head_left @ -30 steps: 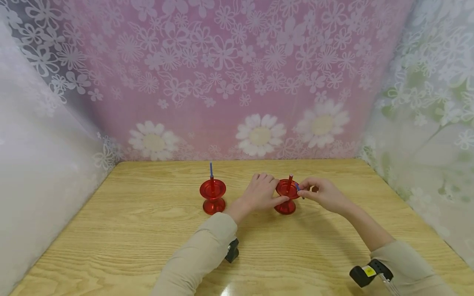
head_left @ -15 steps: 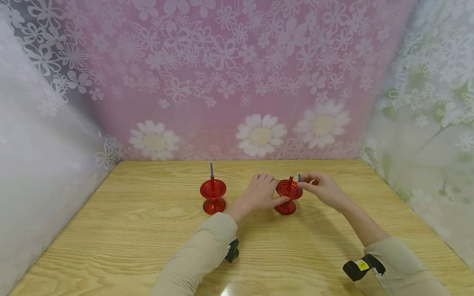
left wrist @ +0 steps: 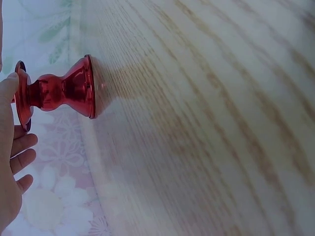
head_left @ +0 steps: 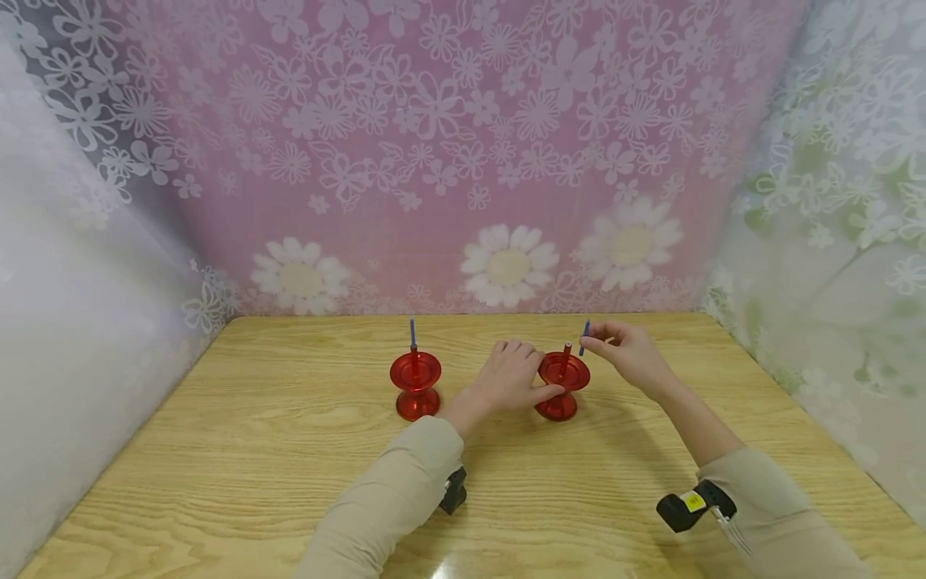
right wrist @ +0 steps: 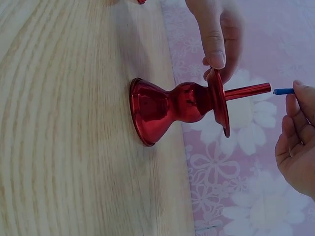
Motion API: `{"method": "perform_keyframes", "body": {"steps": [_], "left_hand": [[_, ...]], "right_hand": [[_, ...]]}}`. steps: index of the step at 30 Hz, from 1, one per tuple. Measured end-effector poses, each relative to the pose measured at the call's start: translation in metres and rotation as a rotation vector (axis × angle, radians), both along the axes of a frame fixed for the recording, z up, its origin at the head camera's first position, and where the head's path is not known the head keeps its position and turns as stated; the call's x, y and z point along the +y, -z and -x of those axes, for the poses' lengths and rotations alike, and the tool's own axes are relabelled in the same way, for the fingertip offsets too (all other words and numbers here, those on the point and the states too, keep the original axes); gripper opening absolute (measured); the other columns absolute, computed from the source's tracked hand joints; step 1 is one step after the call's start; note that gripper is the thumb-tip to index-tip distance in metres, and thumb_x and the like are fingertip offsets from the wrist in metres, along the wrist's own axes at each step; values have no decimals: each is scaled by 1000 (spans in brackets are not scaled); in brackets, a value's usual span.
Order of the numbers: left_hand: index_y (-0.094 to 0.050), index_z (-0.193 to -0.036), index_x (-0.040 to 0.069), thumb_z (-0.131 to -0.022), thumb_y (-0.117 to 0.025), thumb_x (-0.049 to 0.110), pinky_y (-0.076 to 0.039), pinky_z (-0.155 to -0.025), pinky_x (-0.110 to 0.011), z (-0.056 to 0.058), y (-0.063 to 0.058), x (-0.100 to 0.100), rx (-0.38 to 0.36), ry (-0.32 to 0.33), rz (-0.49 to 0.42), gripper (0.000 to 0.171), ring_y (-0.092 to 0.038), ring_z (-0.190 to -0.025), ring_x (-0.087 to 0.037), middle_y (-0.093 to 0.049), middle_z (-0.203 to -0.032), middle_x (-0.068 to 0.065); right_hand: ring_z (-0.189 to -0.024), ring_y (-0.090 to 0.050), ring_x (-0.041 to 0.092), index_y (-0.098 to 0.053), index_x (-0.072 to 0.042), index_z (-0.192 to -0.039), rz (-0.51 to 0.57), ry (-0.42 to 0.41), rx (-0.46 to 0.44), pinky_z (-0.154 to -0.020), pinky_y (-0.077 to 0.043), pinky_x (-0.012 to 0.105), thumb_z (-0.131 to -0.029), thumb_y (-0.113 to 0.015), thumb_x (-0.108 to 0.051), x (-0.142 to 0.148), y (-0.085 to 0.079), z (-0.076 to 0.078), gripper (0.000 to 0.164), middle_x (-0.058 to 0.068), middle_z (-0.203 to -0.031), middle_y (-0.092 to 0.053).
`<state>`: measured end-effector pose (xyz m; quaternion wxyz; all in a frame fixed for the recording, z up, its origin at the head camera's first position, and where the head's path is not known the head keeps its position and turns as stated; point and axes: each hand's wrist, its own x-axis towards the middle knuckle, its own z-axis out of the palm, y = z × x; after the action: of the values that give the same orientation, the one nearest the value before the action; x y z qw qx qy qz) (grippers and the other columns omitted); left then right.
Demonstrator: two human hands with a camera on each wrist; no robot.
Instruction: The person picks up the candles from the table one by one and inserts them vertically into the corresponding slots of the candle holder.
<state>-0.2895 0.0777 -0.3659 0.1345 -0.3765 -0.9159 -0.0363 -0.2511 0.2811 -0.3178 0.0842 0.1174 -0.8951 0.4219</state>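
Observation:
On the right, a shiny red metal candle holder (head_left: pixel 557 407) stands upright, a narrow hollow red tube (right wrist: pixel 248 91) rising from its dish. My left hand (head_left: pixel 509 376) pinches the dish rim between thumb and fingers. Between its thumb and fingertips, my right hand (head_left: pixel 628 355) holds a thin blue stick (right wrist: pixel 283 91). The stick's lower end is just above the tube's mouth and apart from it, slightly to the right in the head view. A matching red candle holder (head_left: pixel 417 404) stands to the left, with another blue stick (head_left: pixel 412 331) upright in its tube.
A light wood-grain table (head_left: pixel 239 450) bears both holders. A pink floral curtain (head_left: pixel 405 177) hangs behind it, with pale sheets on both sides. Each sleeve carries a black wrist camera (head_left: pixel 676 512).
My right hand has raised the blue stick from beside the dish to above the tube's height and turned it more upright. My left hand and both candle holders have stayed in place.

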Motion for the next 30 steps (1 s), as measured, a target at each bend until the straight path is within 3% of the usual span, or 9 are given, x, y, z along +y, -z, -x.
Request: {"method": "perform_keyframes", "body": {"steps": [9, 30], "left_hand": [[-61, -117, 15, -87, -43, 64, -33, -94, -35, 2, 0, -1, 11, 4, 3, 60, -46, -108, -18, -56, -109, 2], [-61, -117, 15, -88, -43, 63, -33, -93, -34, 1, 2, -1, -2, 6, 13, 59, -46, -106, -17, -56, -110, 2]], "right_hand": [[-88, -53, 25, -61, 1, -98, 32, 6, 77, -74, -42, 37, -93, -58, -28, -6, -3, 7, 29, 16, -97, -62], [-81, -52, 25, -62, 0, -96, 32, 4, 115, -67, -44, 33, -92, -59, -26, -13, 2, 15, 27, 13, -92, -60]]}}
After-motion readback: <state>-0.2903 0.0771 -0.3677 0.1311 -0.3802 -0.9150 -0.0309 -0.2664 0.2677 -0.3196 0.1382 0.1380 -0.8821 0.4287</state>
